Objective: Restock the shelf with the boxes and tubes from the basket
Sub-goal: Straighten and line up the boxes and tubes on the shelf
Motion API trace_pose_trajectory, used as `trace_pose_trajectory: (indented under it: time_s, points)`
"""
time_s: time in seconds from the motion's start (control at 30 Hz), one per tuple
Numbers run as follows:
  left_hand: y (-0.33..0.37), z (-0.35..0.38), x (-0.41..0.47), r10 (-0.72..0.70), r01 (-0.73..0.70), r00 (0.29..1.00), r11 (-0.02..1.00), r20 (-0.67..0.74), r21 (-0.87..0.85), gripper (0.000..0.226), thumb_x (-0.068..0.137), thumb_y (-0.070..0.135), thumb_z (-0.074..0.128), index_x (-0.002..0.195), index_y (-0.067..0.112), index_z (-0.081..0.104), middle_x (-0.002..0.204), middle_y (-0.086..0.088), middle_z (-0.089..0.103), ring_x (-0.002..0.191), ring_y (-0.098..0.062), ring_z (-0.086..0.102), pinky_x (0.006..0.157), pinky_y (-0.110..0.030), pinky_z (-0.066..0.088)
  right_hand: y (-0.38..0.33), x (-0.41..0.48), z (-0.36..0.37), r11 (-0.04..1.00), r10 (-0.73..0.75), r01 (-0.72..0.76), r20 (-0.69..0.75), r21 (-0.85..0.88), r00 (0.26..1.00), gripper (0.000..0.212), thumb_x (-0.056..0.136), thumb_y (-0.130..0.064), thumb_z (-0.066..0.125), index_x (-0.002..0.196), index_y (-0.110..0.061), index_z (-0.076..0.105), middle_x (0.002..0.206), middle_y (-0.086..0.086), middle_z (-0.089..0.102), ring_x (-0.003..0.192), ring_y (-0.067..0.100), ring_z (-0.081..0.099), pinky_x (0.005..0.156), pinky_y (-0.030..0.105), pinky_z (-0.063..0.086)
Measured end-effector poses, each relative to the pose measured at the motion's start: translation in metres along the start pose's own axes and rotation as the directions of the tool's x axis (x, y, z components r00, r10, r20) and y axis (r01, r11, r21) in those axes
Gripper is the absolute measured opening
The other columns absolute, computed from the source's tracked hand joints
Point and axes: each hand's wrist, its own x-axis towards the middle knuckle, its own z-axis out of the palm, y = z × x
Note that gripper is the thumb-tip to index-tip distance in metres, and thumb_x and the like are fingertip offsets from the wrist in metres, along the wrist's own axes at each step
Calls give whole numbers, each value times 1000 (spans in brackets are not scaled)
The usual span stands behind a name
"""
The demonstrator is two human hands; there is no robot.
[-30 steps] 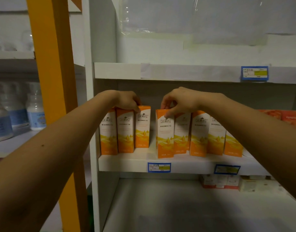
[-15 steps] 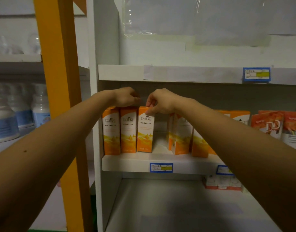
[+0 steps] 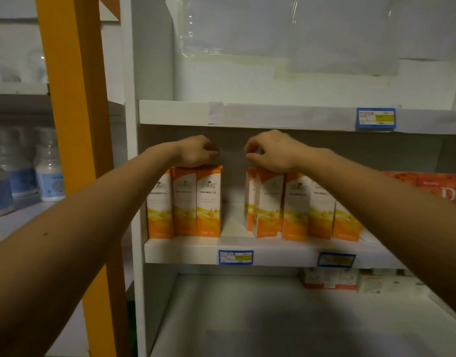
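Tall orange-and-white boxes stand in two groups on the white shelf (image 3: pixel 273 249). My left hand (image 3: pixel 198 152) rests on top of the left group of three boxes (image 3: pixel 185 202), its fingers curled over their tops. A gap of bare shelf separates this group from the right row of boxes (image 3: pixel 296 204). My right hand (image 3: pixel 270 150) hovers over the leftmost boxes of that row with its fingers curled, thumb near the index finger, holding nothing that I can see. The basket is out of view.
An orange post (image 3: pixel 74 124) stands at the left, with white bottles (image 3: pixel 49 173) on a shelf behind it. Red-orange packets (image 3: pixel 438 186) sit at the far right. Small boxes (image 3: pixel 330 279) lie at the back of the lower shelf. Blue price tags (image 3: pixel 235 257) mark the shelf edges.
My right hand let go of the box it had set against the left group and moved right, over the right row. My left hand stayed on the left group.
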Motion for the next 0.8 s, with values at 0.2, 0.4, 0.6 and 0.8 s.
trace_pose_trajectory:
  time_s: [0.2, 0.4, 0.6, 0.8]
  points:
    - [27, 15, 13, 99, -98, 994, 995, 42, -35, 48, 89, 32, 54, 132, 10, 49, 137, -8, 52, 124, -23, 50, 104, -33, 39, 30, -23, -11, 987, 123, -107, 130, -123, 984, 49, 83, -34, 61, 129, -21, 50, 131, 2, 54, 114, 22, 55, 92, 39, 50]
    - [44, 30, 22, 128, -125, 984, 992, 122, -28, 43, 85, 29, 60, 124, 11, 56, 126, -8, 59, 116, -23, 55, 100, -34, 44, 36, -30, -5, 989, 105, -83, 181, -123, 978, 44, 79, -35, 67, 119, -24, 55, 120, 0, 59, 106, 19, 57, 89, 37, 52]
    - [46, 33, 29, 107, -106, 990, 994, 88, -10, 34, 81, 26, 66, 110, 11, 58, 110, -8, 62, 100, -21, 59, 93, -36, 49, 34, -28, -1, 990, 93, -76, 144, -119, 985, 35, 81, -34, 65, 112, -21, 53, 116, 3, 60, 105, 21, 57, 80, 33, 50]
    - [33, 20, 23, 31, -33, 997, 999, 77, 16, 31, 81, 23, 66, 109, 11, 60, 108, -7, 60, 103, -25, 58, 96, -42, 49, 32, -26, -1, 987, 105, -82, 168, -136, 980, 32, 82, -32, 65, 109, -18, 52, 114, 5, 59, 102, 23, 58, 78, 32, 49]
